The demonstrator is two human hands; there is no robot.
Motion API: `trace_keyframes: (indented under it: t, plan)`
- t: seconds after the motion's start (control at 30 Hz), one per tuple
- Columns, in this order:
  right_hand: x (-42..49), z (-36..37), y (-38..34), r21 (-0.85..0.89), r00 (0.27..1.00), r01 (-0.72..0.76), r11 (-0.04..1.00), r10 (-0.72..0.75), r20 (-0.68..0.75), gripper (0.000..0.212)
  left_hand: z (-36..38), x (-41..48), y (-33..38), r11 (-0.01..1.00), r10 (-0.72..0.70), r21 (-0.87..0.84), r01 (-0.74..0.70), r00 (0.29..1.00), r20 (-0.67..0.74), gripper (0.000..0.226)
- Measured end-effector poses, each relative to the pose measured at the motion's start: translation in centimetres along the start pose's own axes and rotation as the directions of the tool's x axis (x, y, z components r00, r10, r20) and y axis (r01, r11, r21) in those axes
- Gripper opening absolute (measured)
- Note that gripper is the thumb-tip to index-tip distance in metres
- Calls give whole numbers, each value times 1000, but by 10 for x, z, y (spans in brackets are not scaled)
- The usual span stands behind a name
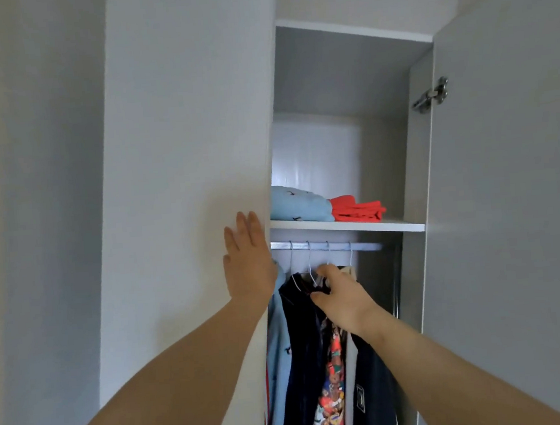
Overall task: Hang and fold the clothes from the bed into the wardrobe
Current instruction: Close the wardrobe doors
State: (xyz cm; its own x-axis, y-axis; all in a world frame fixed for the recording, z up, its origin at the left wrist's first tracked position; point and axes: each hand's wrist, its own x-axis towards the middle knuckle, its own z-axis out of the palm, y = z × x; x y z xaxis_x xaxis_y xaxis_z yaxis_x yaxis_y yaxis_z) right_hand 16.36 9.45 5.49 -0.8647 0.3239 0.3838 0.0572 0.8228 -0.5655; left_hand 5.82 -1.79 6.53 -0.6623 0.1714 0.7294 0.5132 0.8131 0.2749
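Inside the wardrobe (412, 168), four hangers (309, 263) of clothes (329, 393) hang on the rail (365, 247) and two folded garments (301, 207) lie on the shelf (390, 226), left hand (249, 265) spread flat on the door (183, 153), right hand (340, 299) pinching the navy garment (298, 331) at its hanger neck, so task looks nearly done, bed unseen.

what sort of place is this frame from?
Probably a bedroom, at an open wardrobe: shirts hang from a rail, folded clothes sit on the shelf above, with plain grey walls around.
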Motion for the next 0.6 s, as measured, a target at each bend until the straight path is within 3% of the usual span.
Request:
trace_keyframes:
  t: [0.23,0.4,0.6]
  plan:
    - [65,2,29,-37,999,-6,999,5,-37,48,63,38,-4,990,115,76,-120,991,61,93]
    - [120,16,37,-31,993,-23,999,19,-114,47,106,66,-16,970,199,139,-201,980,30,88]
    - [167,33,47,-33,986,-57,998,51,-160,47,137,87,-39,896,391,271,-352,914,-105,78]
